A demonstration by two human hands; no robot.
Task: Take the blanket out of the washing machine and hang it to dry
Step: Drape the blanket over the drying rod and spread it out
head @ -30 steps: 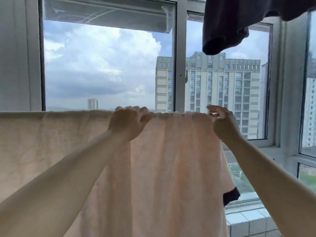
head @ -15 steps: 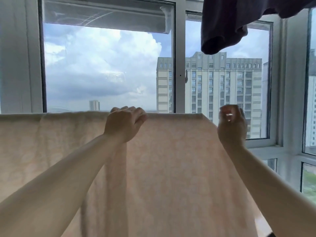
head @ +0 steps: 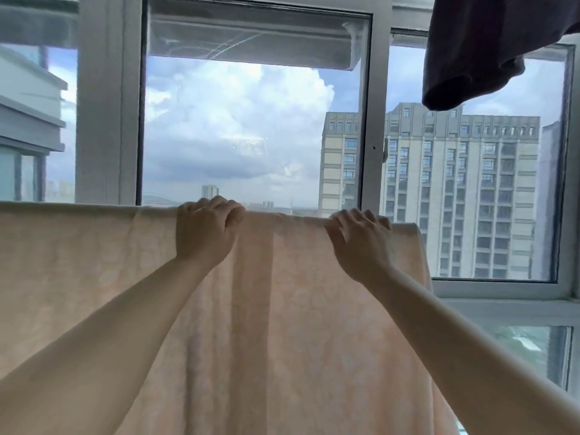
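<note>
A pale peach blanket (head: 298, 324) with a faint lighter pattern is seen draped over a horizontal line or rod, which is hidden under the fold; its top edge runs from the left border of the view to just past the right hand. The cloth hangs down below both hands and fills the lower part of the view.

The left hand (head: 205, 229) is set on the top fold, with its fingers (head: 219, 204) curled over the edge and clenched around the cloth; the fingertips are hidden behind the fold. The right hand (head: 361, 243) is placed just beside it on the same edge, with its fingers (head: 354, 216) bent over the top and slightly spread, so that the fold is grasped there too. Between the two sets of fingers a short stretch of the top edge is left bare. Beyond the right fingers the blanket's corner is seen to round off and drop away.

Behind the fingers a window frame (head: 367, 152) is seen, with cloudy sky and a tall apartment building (head: 464, 189) through the glass. Above and to the right of the right fingers a dark garment (head: 489, 48) is hung, well apart from the blanket.
</note>
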